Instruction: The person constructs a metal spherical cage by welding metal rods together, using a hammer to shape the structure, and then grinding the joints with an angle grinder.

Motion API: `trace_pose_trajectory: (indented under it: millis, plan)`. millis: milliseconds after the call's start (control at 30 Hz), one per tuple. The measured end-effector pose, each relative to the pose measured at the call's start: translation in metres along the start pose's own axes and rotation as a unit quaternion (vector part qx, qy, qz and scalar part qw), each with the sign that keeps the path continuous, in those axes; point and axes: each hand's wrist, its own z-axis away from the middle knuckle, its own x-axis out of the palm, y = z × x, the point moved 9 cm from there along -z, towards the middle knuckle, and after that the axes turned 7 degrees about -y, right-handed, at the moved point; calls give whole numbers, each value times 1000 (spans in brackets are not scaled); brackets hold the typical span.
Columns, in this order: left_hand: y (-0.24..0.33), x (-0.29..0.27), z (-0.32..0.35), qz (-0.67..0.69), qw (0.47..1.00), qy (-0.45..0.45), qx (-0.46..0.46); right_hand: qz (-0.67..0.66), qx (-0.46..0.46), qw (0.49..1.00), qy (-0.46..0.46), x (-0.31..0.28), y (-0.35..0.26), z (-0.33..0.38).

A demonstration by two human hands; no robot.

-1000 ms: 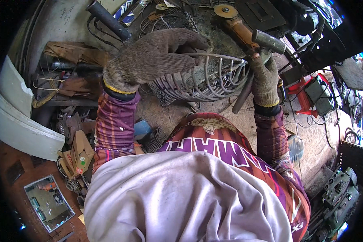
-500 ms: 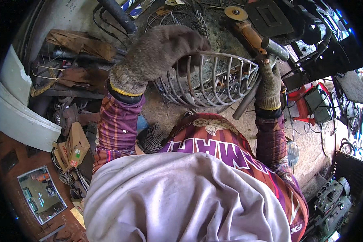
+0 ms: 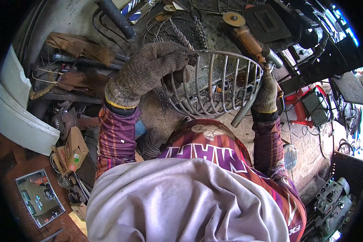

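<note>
Between my hands hangs a basket-like frame of curved metal bars [image 3: 210,76], narrowing toward the right. In a grey knit glove, my left hand [image 3: 153,66] is closed round the frame's left end at its upper rim. My right hand [image 3: 266,92], gloved too, is closed on a hammer [image 3: 245,111], whose round metal head points up and away while its pipe-like handle slants down-left. The frame's right tip sits against this hand; whether the fingers also pinch it, I cannot tell. An angle grinder [image 3: 248,40] with a tan disc lies just beyond my right hand.
Behind the frame are cables and metal scraps on the floor. A dark flat plate [image 3: 266,26] lies far right, near a red stool [image 3: 300,109]. Cardboard [image 3: 72,149] and a glass-fronted case [image 3: 40,197] are at left; a grey machine [image 3: 332,205] stands lower right.
The frame has tipped, so its bars look more upright and longer. My left hand has moved slightly down and left with it; my right hand and the hammer have shifted slightly.
</note>
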Motion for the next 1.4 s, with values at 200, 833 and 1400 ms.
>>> trace_pose_trajectory:
  millis: [200,833,1400]
  plan:
    - [-2,-5,0,53,993,46,95,-48,13,999,15,-3,7,1]
    - [-14,30,30,-30,967,74,241,-121,6,992,29,2,4,1]
    - [-98,-10,12,460,828,297,119,-22,-25,999,15,96,-41,34]
